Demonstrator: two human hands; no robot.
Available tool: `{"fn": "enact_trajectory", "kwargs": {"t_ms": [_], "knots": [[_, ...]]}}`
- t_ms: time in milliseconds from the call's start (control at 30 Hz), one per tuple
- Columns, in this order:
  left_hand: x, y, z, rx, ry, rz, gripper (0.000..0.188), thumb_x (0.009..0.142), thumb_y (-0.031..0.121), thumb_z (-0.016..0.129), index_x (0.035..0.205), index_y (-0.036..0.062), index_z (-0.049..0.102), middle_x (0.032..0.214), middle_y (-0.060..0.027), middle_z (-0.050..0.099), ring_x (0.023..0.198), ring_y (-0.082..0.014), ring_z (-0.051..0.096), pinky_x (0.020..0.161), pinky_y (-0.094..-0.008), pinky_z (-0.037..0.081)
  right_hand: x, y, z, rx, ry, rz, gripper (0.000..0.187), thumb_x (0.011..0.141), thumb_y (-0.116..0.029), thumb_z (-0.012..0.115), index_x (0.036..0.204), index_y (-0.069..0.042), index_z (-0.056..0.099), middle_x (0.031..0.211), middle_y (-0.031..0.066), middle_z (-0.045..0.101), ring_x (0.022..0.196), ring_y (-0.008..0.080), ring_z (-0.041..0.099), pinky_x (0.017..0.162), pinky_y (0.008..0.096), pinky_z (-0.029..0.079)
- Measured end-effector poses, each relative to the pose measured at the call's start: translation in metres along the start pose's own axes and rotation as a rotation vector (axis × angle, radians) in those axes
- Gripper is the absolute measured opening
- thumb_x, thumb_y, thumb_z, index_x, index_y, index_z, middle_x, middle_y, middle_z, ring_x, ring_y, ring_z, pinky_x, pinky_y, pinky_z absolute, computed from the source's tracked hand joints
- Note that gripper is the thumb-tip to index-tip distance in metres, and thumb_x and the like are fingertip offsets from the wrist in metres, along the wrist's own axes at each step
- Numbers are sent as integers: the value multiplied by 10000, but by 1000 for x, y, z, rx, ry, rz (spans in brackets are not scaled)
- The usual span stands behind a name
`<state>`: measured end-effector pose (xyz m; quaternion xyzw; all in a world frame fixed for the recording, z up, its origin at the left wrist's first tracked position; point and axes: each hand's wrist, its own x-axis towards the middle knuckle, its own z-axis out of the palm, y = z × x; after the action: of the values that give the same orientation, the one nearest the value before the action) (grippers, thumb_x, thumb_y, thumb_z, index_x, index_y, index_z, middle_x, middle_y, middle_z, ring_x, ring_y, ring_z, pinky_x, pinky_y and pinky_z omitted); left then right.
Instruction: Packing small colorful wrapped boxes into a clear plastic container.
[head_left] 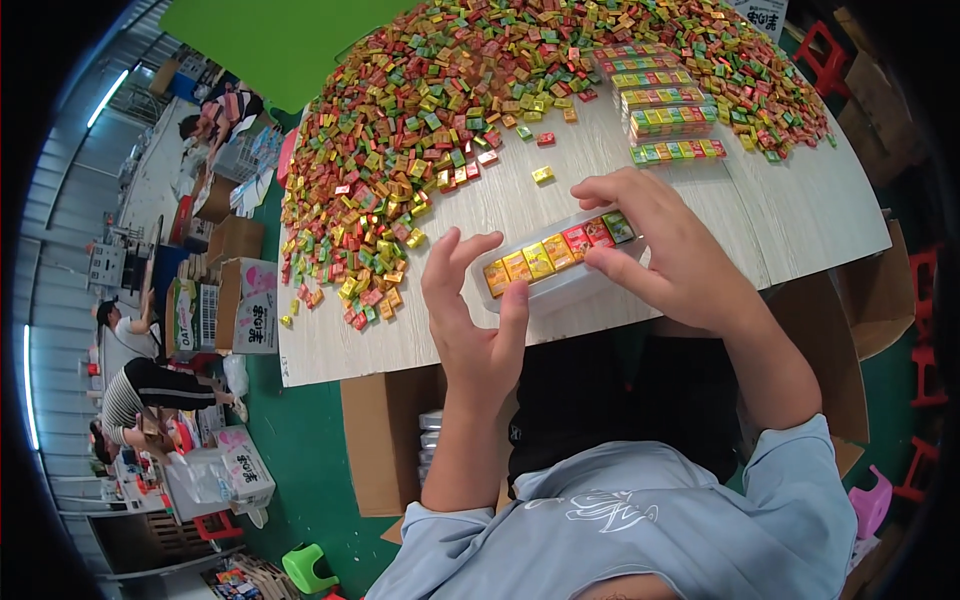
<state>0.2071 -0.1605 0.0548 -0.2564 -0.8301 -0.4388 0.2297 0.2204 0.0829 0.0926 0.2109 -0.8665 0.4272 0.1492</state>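
Observation:
In front of me at the table's near edge lies a clear plastic box (562, 289). Along its top runs a row of small wrapped candies (540, 259), orange and yellow at the left, then red, with green at the right end. My left hand (470, 325) is at the box's left end, fingers apart, its thumb tip by the orange candies. Around the right end curls my right hand (668, 245), its thumb by the red and green candies and its fingers reaching over the far side. Whether the left fingertips touch the box, I cannot tell.
A big heap of wrapped candies (430, 130) covers the far and left table (790, 215). Filled clear boxes are stacked (672, 108) at the back right. A single yellow candy (543, 175) lies beyond my box. Cardboard boxes (385, 440) stand below; other people are at the left.

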Motion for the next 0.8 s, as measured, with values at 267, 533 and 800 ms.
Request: {"fn": "enact_trajectory", "kwargs": {"t_ms": [267,533,800], "knots": [[4,0,2,-156,7,-57,884,923,139,790,1599,-11,240,1233,-163,693,1211,-279,640,1168,-456,377,13,6,-19,-173,-4,-172,447,913,-200,796,1314,-79,641,1126,85,724,1086,275,677,1015,424,478],[5,-7,3,-212,-7,-16,985,881,146,840,1620,-4,206,1224,-145,674,1158,-258,639,1126,-430,415,16,9,-41,-164,-13,-286,367,903,-170,805,1232,-68,677,1158,101,698,1116,290,649,1007,423,492],[0,-21,5,-379,98,-68,906,1058,513,585,1630,-43,155,1203,-169,649,1140,-253,600,1044,-408,416,-13,110,-120,-348,178,-149,179,978,-105,724,1133,-25,688,1157,101,667,1161,263,623,1023,382,484]]}}
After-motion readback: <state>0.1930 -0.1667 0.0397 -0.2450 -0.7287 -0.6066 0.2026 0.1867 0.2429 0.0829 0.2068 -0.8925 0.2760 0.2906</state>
